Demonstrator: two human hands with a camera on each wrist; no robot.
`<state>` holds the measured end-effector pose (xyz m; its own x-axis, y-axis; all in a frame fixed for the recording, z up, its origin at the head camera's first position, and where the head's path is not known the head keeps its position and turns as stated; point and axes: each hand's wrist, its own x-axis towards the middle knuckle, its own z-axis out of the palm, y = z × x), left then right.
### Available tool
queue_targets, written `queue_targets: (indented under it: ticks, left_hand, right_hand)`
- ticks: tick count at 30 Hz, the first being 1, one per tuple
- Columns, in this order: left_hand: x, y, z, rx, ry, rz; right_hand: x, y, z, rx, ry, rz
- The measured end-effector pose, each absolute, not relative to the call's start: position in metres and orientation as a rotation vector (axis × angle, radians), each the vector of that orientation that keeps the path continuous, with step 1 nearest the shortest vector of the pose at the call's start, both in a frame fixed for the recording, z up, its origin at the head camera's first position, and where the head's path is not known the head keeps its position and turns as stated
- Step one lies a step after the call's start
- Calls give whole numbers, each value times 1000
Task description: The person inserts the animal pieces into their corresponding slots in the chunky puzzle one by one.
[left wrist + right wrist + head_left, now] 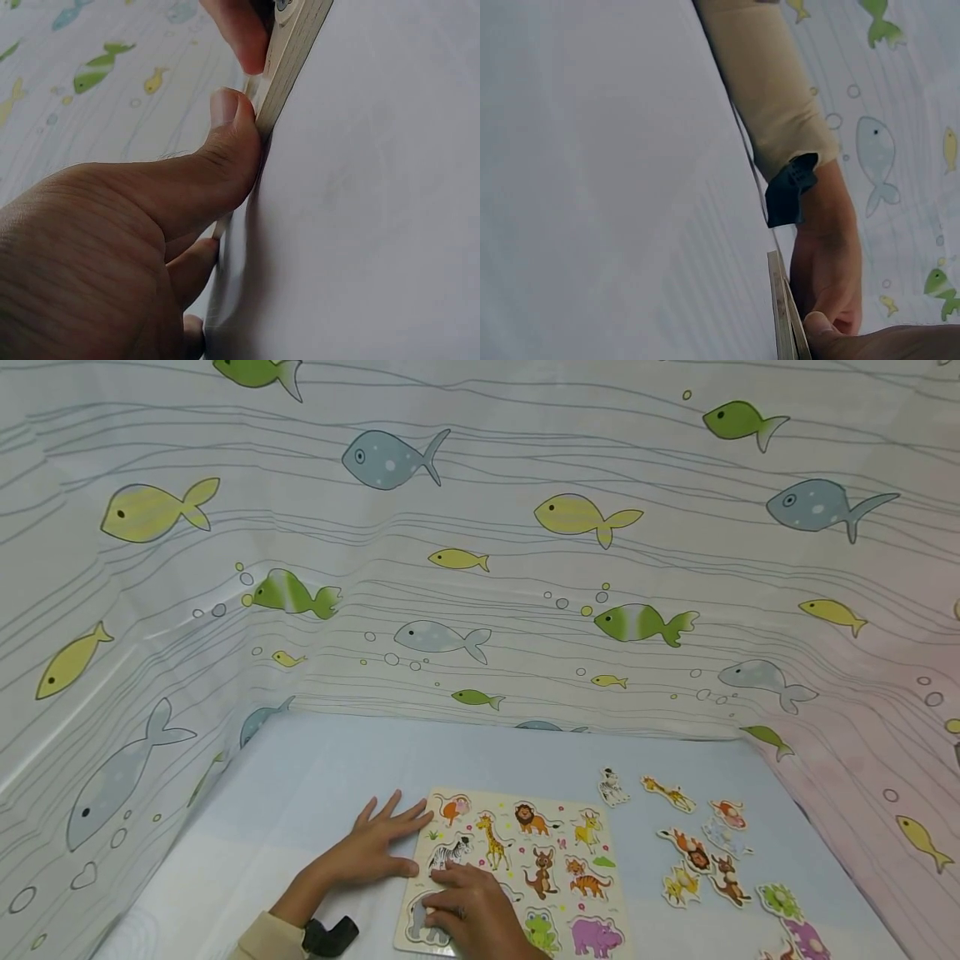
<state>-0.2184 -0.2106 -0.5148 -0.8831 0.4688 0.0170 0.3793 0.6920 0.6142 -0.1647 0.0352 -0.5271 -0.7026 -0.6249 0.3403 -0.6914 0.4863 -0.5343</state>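
A wooden animal puzzle board [480,806] lies on the table in the head view. My left hand [375,847] rests along its left edge, fingers spread, the thumb touching the rim; the left wrist view shows that thumb [225,142] against the board's side. My right hand [480,906] pinches a grey elephant puzzle piece [423,927] at the board's lower left corner. In the right wrist view a thin piece [793,311] tilts slightly over the board's edge [780,322], beside the right thumb [825,330]. The right palm hides part of the board's lower middle.
Several loose pieces lie right of the board, among them a zebra [613,787], a giraffe [667,793], a lion [690,850], a kangaroo [729,881], a green frog [780,900] and a purple hippo [806,939]. A fish-printed curtain [510,610] encloses the table [322,777].
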Motion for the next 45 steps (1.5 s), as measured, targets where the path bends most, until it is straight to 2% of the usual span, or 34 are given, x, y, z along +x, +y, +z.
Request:
queue_targets:
  ticks: [23, 33, 38, 45]
  left_hand:
    - [-217, -213, -515, 693, 2746, 945]
    - [-220, -214, -517, 724, 2758, 954]
    - [-220, -214, -519, 707, 2748, 961]
    - [-219, -213, -516, 742, 2771, 933]
  right_hand:
    - [-161, 37, -523, 1270, -2647, 868]
    - [-166, 43, -511, 1229, -2884, 1089]
    - [-175, 54, -501, 1335, -2911, 1200]
    - [-187, 64, -496, 1473, -2890, 973]
